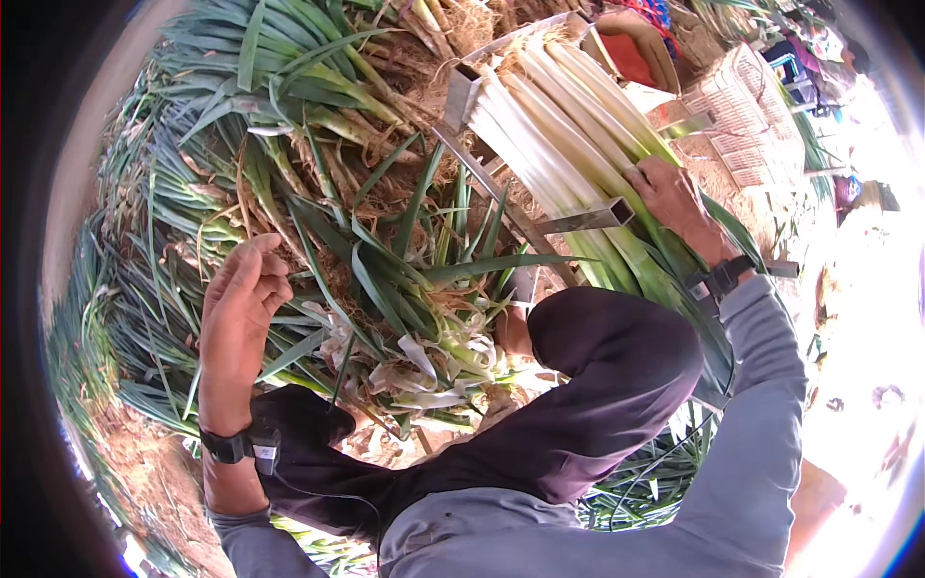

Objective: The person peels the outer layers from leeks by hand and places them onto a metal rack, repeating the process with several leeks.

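Long white-stalked leeks (557,130) lie side by side in a metal rack (583,218), their roots at the far end and green leaves toward me. My right hand (674,197) is on the right edge of this bundle, its fingers curled onto a leek where white turns to green; the fingertips are partly hidden. Raised on the left, my left hand (241,294) has loosely bent fingers with nothing visible in them. Below and around it spreads a heap of untrimmed leeks (318,96) with roots and dark leaves.
Peeled leaf scraps (434,371) lie between my legs, near my bent right knee (626,337). Pale plastic crates (747,120) stand at the far right, beside an open container with a red inside (631,53). More leek leaves (646,477) lie under my right leg.
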A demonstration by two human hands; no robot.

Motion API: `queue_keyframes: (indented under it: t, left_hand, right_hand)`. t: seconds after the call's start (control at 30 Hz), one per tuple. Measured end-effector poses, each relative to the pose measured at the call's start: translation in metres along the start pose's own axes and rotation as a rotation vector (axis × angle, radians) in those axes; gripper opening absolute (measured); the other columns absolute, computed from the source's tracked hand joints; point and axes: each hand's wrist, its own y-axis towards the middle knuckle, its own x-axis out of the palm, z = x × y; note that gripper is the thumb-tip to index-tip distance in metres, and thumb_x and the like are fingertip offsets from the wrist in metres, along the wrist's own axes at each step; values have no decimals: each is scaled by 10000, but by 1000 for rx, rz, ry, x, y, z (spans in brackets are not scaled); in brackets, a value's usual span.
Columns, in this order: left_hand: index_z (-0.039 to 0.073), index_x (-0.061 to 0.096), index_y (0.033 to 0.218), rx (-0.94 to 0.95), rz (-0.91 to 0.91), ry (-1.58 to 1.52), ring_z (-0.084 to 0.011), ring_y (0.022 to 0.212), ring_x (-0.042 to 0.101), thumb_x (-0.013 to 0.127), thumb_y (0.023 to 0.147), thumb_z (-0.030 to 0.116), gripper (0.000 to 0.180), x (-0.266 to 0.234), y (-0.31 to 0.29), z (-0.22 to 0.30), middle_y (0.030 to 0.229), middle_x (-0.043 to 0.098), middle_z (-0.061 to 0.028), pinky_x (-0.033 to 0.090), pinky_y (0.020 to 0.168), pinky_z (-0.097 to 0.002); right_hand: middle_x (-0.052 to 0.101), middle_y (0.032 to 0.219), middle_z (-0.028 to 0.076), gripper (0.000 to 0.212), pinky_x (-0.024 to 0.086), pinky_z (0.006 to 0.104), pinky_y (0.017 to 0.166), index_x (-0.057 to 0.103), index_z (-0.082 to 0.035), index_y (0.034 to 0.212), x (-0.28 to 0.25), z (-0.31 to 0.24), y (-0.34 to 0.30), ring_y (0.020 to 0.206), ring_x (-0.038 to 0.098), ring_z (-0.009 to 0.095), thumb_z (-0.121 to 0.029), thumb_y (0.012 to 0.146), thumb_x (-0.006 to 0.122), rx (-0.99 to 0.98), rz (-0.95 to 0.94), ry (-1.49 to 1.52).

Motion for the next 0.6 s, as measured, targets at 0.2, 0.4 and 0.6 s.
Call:
queue_keyframes:
  t: [0.2,0.4,0.6]
  left_hand:
    - [42,616,1225,-59,-18,82,-94,838,572,546,1020,254,304,7,2,-11,948,625,0,468,788,-258]
    - [55,635,1180,-42,-55,95,-85,842,585,554,1016,261,275,14,-8,-9,953,644,-2,475,778,-258]
    - [48,632,1189,-84,-24,81,-89,838,583,554,1016,253,280,11,1,-14,951,637,-9,477,780,-258]
  right_hand:
    - [625,1053,246,428,453,471,929,640,5,1107,-37,-10,15,1025,585,394,-387,973,531,62,-164,182]
    - [587,1137,234,468,452,500,921,605,26,1095,-47,39,-65,1069,559,402,-417,982,505,524,-364,-487]
    - [573,1084,209,469,478,515,849,603,2,1040,-21,22,-87,1017,567,399,-445,996,467,464,-107,-457]
